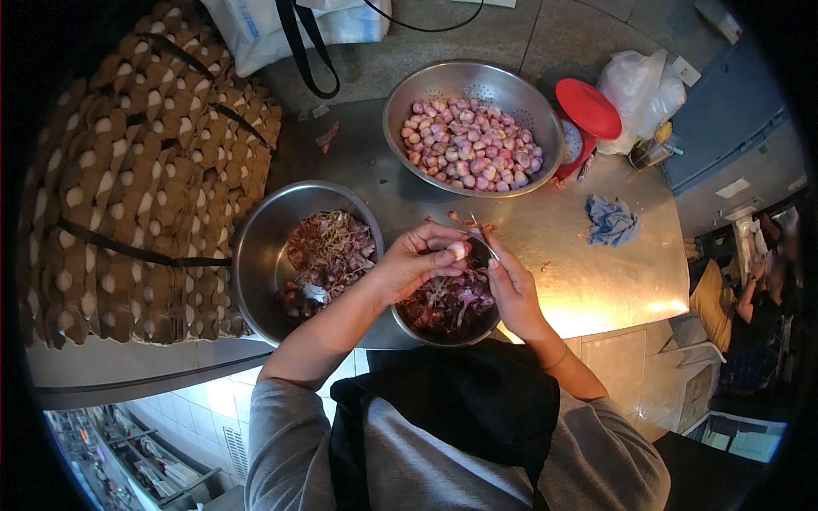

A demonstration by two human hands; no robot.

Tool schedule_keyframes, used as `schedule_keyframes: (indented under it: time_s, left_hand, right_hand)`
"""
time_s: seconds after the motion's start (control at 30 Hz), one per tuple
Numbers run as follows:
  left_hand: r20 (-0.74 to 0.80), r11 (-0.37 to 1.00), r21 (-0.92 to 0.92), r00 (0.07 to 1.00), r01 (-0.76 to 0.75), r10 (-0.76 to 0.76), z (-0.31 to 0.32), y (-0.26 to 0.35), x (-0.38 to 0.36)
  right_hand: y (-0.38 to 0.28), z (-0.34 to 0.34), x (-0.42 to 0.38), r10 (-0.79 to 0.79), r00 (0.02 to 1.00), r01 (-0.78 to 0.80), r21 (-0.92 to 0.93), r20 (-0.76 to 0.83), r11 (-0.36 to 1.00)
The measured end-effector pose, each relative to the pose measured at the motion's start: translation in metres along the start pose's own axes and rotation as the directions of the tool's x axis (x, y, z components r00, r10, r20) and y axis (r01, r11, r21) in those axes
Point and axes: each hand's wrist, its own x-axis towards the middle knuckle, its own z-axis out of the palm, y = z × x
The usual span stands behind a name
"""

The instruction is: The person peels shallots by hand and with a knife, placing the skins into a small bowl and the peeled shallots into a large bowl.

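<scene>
In the head view, the person's left hand [417, 261] has its grip closed on a pale bulb [458, 250], pinched between thumb and fingers. The right hand [516, 298] grips what looks like a small knife [487, 244], its thin edge angled close to the bulb. Both hands hang over a metal bowl [449, 341] of dark reddish skins [443, 311]. To the left, a larger bowl [248, 243] holds more skins and scraps; beyond, a colander [389, 136] on the desk [562, 285] is filled with pinkish bulbs [473, 145].

The chief danger seems to be a cut: the left fingers sit very near the blade, and a slick bulb could roll under pressure. Should the pinch loosen, the bulb would probably drop among the skins (where it might be hard to spot). Loose bits [477, 223] also lie on the desk just beyond the hands; a careless sweep could scatter them further.
</scene>
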Motion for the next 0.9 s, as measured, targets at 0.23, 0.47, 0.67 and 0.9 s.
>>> schedule_keyframes:
  time_s: [0.23,0.47,0.67,0.9]
  left_hand:
    - [-0.099,0.997,0.037,0.993,-0.064,0.067,-0.002,-0.001,0.003]
    - [-0.077,0.998,-0.048,0.996,-0.048,0.044,0.001,0.002,0.002]
    - [-0.059,0.998,-0.046,0.998,-0.041,0.038,-0.005,-0.002,0.003]
    - [-0.019,0.999,-0.045,1.000,0.011,-0.012,-0.003,0.001,0.000]
  right_hand:
    - [-0.013,0.004,-0.005,-0.135,0.988,0.144,-0.135,0.074,0.980]
    - [-0.008,0.011,-0.003,-0.226,0.966,0.251,-0.255,0.125,0.934]
    - [-0.013,0.010,-0.005,-0.164,0.980,0.192,-0.307,0.113,0.932]
    - [-0.002,0.003,-0.001,0.020,1.000,-0.020,-0.067,0.009,0.998]
